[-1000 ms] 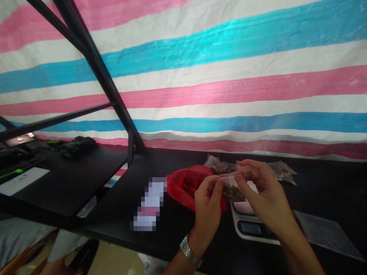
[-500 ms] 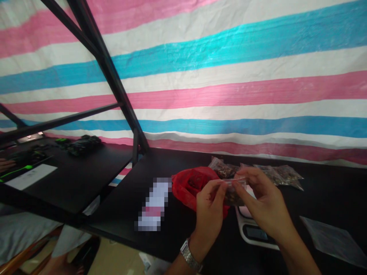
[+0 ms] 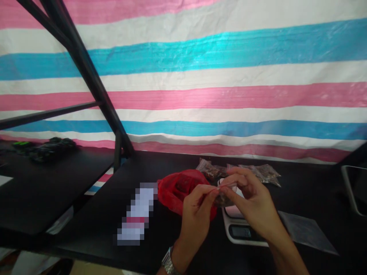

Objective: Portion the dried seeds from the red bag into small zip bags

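Both hands pinch the top edge of a small clear plastic bag (image 3: 222, 199) with dark bits inside. My left hand (image 3: 197, 210), a metal watch on its wrist, is closed on the bag's left side. My right hand (image 3: 250, 194) is closed on its right side, thumb and fingers near the rim. Below and behind the bag is a white kitchen scale (image 3: 233, 238) with a small grey display, partly hidden by my right hand. A red plastic bag (image 3: 174, 193) lies open left of the scale, dark contents in it.
Several filled clear bags (image 3: 262, 173) lie behind my hands. A flat clear empty bag (image 3: 308, 231) rests on the black table (image 3: 94, 225) to the right. Left of the red bag is a blurred-out paper (image 3: 139, 214). A phone-like device (image 3: 354, 191) stands at the right edge; a striped sheet hangs behind.
The view has turned to the right, so things sit further left and the device at the right edge now shows. Both hands still pinch the small bag's rim.
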`<action>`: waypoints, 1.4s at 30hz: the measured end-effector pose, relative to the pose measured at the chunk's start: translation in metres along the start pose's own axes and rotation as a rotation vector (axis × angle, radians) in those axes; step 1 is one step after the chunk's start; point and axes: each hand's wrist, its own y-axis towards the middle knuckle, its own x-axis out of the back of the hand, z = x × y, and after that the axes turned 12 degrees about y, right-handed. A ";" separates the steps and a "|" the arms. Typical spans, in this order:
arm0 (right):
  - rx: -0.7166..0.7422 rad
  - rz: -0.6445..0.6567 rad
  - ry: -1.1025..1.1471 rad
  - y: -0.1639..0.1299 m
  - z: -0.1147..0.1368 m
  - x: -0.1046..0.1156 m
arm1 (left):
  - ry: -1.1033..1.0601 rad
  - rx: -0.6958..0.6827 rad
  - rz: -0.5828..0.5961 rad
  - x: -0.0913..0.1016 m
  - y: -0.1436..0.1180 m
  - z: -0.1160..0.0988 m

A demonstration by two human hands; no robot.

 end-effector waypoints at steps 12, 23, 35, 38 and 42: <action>0.369 -0.742 -0.379 0.023 -0.004 0.066 | 0.649 -0.271 0.133 0.003 -0.003 0.022; -0.069 -0.214 -0.626 0.037 -0.053 0.121 | 0.915 -0.338 0.187 -0.003 -0.009 0.033; -0.120 -0.209 -0.673 0.046 -0.051 0.130 | 0.999 -0.339 0.168 -0.015 -0.014 0.037; -0.109 -0.283 -0.686 0.034 -0.038 0.129 | 1.004 -0.341 0.136 -0.015 -0.016 0.035; -0.241 -0.359 -0.726 0.010 -0.028 0.129 | 0.993 -0.355 0.112 -0.013 -0.017 0.032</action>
